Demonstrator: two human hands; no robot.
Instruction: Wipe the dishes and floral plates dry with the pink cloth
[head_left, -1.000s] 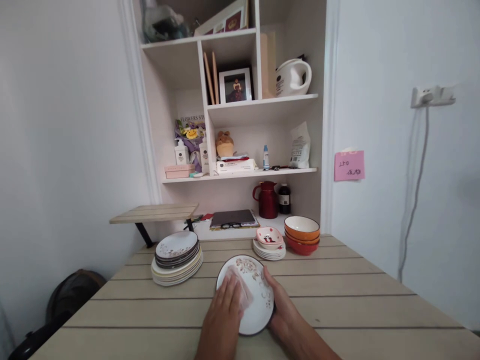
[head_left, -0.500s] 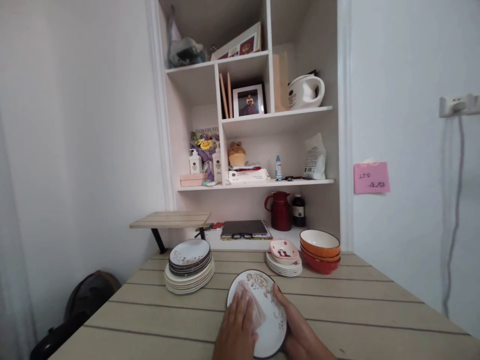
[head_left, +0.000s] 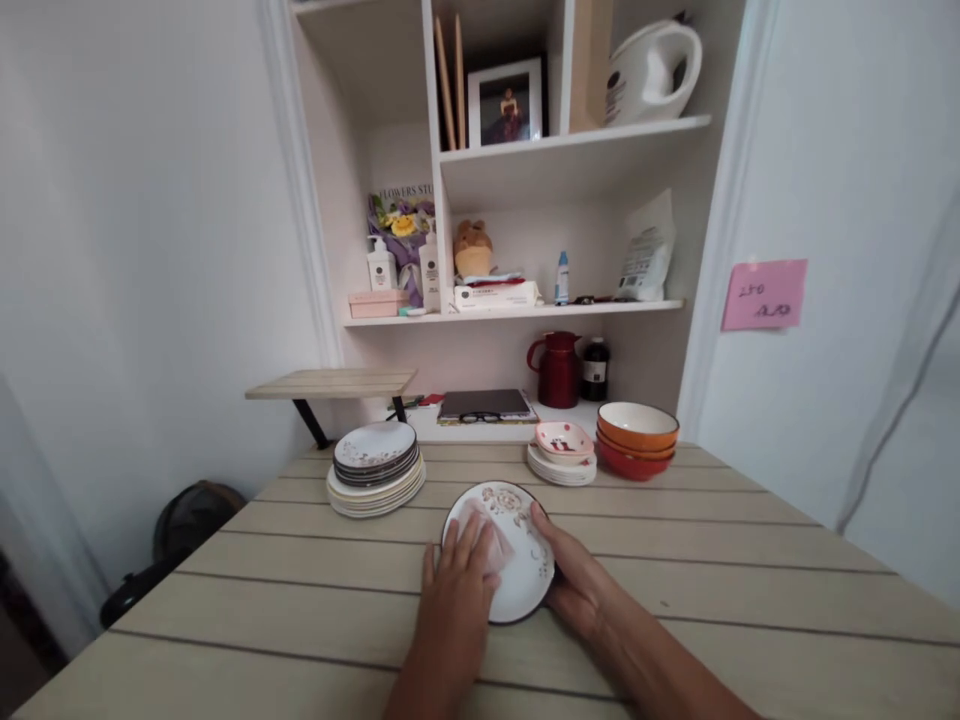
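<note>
My right hand (head_left: 576,578) grips the right rim of a white plate (head_left: 523,590) with a brown flower pattern and dark edge, thumb on top and fingers underneath. The plate is tilted towards me above the table. My left hand (head_left: 459,588) lies over a thin pale pink cloth (head_left: 495,545), its fingers pressing the cloth onto the plate's face. Part of the cloth is hidden under the fingers. To the left stands a stack of plates (head_left: 375,447), dark-rimmed ones on top of larger pale ones.
Small pink dishes (head_left: 564,440) sit on white plates at the back, beside stacked orange and red bowls (head_left: 637,440). Behind the wooden table (head_left: 330,600) are a red jug (head_left: 558,370), a dark bottle (head_left: 595,370) and a laptop (head_left: 484,403). A raised wooden shelf (head_left: 334,383) stands back left.
The view has tilted down and more of both forearms shows. My left hand stays on the cloth on the plate, its fingers slightly more spread. The right hand keeps its hold on the rim.
</note>
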